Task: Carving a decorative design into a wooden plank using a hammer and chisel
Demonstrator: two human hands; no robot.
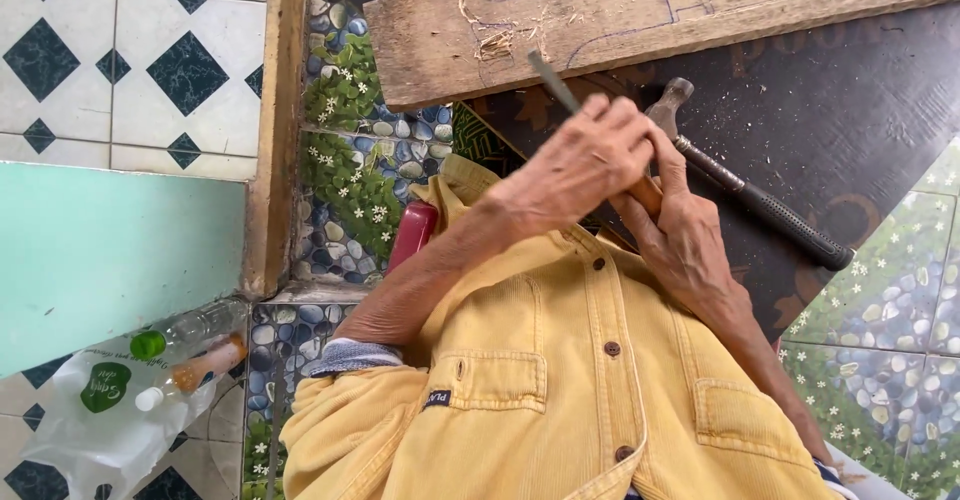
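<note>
Gripping a chisel [552,82], the fingers [622,125] of the left hand [580,165] are curled tight around the tool where the thin grey blade meets the handle. The blade is seen slanting up and to the left out of the fist, its tip resting on or just above the lower edge of a weathered wooden plank [640,20]; contact cannot be made out for certain. The right hand [685,230] is closed around the wooden handle just below the left, the two hands touching, with a short stretch of brown handle visible between them. Both forearms are bare and are raised from the lap towards the plank, the left one crossing in from the lower left with its sleeve rolled at the elbow, the right one coming up from the lower right. A yellow corduroy shirt [560,390] with buttons and chest pockets is worn, filling the lower middle of the view.

The plank is laid across the top of the view, marked with blue pen lines and roughened by splintered cuts near its left end. Just right of the hands, a claw hammer [750,195] with a black grip is lying on a dark board [850,130] dusted with wood chips. A floor [355,160] printed with pebbles and small flowers is seen beneath. At lower left, a clear plastic bag [100,430] holding small bottles is lying on diamond-patterned tiles.
</note>
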